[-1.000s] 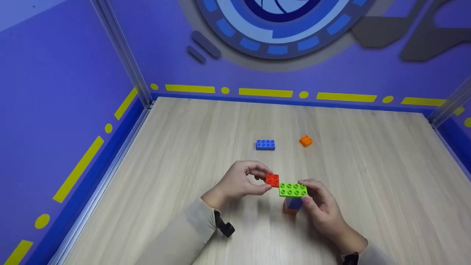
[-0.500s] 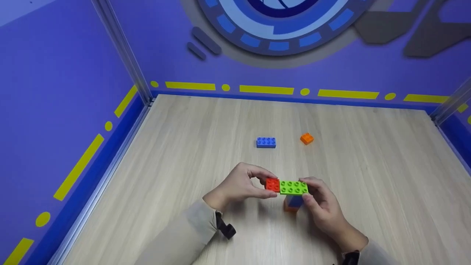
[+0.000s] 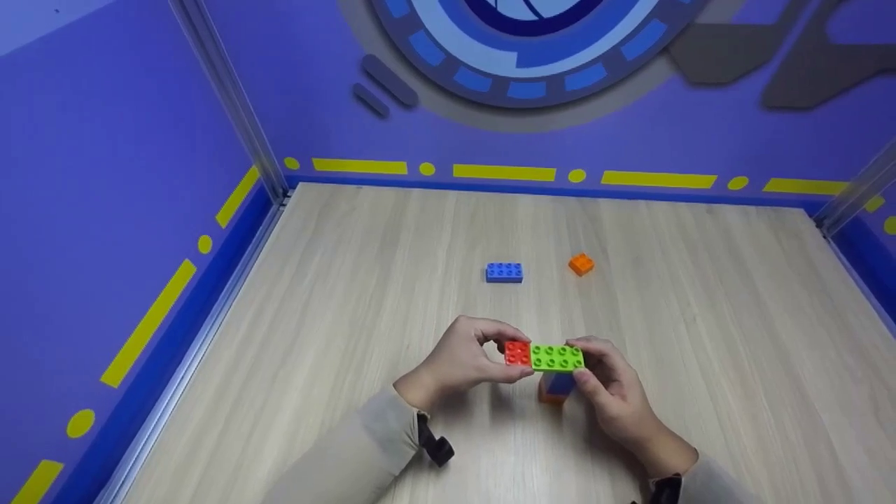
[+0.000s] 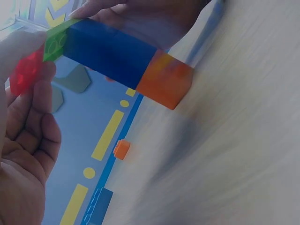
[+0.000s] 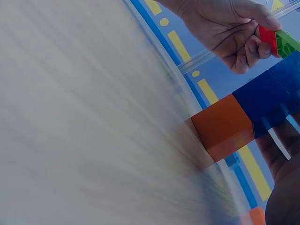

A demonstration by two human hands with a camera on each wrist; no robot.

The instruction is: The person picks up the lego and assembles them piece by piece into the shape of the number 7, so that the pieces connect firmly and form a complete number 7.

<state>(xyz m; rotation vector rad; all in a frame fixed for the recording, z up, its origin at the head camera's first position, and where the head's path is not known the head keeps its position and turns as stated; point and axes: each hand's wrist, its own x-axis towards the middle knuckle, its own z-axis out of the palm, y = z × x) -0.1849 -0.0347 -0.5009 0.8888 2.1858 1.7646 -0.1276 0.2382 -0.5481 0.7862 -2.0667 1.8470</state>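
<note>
Red four-stud brick (image 3: pixel 517 353), pinched by the left hand (image 3: pixel 462 357), touches the nine o'clock edge of a lime-green eight-stud brick (image 3: pixel 557 358) atop a blue-and-orange stack (image 4: pixel 110 54); the right hand (image 3: pixel 619 392) pinches its three o'clock end. Blue eight-stud brick (image 3: pixel 504 273) lies at red's twelve, orange four-stud brick (image 3: pixel 581 264) at its one.

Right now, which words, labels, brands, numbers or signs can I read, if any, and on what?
None can be read.
The wall bears yellow dashes, dots and chevrons, without lettering.
Any marks on the red block or green block would be too small to read.
</note>
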